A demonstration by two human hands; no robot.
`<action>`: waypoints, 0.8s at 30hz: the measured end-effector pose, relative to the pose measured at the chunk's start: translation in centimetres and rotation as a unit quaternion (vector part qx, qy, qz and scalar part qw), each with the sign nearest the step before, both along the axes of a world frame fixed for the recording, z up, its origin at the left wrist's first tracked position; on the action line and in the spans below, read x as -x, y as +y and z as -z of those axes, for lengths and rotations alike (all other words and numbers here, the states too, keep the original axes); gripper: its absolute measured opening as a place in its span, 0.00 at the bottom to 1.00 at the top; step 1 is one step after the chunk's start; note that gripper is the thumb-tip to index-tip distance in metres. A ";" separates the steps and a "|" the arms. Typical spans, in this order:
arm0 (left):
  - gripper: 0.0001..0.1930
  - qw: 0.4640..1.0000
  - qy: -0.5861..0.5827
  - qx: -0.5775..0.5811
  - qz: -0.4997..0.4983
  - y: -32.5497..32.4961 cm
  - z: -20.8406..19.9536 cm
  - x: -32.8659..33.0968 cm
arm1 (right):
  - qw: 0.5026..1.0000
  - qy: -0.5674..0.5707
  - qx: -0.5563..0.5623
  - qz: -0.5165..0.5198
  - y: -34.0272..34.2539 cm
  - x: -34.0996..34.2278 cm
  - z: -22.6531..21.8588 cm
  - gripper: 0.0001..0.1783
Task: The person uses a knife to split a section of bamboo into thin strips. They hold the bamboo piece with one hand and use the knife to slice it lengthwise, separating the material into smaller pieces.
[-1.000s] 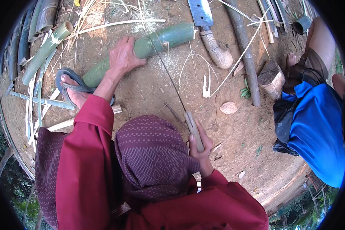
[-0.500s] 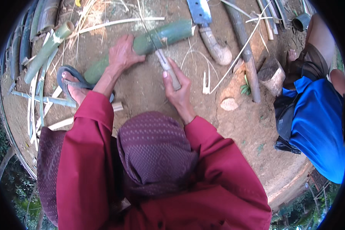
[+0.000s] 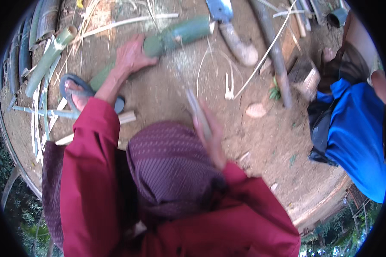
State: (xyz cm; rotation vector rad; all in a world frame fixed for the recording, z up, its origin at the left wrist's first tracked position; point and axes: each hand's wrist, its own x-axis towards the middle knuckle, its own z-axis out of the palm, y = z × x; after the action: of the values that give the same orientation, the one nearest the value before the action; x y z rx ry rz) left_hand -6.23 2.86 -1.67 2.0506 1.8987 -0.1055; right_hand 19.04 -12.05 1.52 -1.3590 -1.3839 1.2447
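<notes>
A thick green bamboo pole lies slantwise on the ground. My left hand grips it from above, thumb spread toward the right. A sandalled foot rests beside its lower left end. In front of my right side, my right hand is closed round the pale handle of a hand saw. The saw's thin blade points toward the pole but is smeared by motion, so I cannot tell whether its tip touches the bamboo. Pale dust lies on the ground by the pole.
A large knife with a wooden handle lies beyond the pole. A wooden stick, bamboo strips and a cut bamboo piece surround the spot. A person in blue sits at right near a wood block.
My right hand has drawn the saw back toward me and slightly right; its blade no longer crosses over the pole. My left hand stays on the bamboo. The whole view has shifted slightly.
</notes>
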 end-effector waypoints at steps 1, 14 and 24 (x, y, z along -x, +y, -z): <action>0.38 1.000 -0.008 0.000 -0.002 1.8 0.3 0.2 | 1.000 0.000 -0.018 0.003 -1.3 -1.6 0.2 0.28; 0.36 1.000 0.002 -0.023 -0.022 4.1 -0.6 -0.1 | 0.999 0.038 -0.021 0.032 4.3 1.1 2.8 0.27; 0.37 0.996 0.043 -0.018 -0.074 2.2 -3.8 -1.7 | 0.994 0.059 -0.087 0.038 2.5 0.8 3.5 0.27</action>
State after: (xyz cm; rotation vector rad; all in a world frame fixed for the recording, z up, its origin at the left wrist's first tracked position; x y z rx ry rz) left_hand -4.48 5.08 2.15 1.9497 2.1125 -0.1247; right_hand 18.19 -9.59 -1.99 -1.1896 -1.3128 1.1093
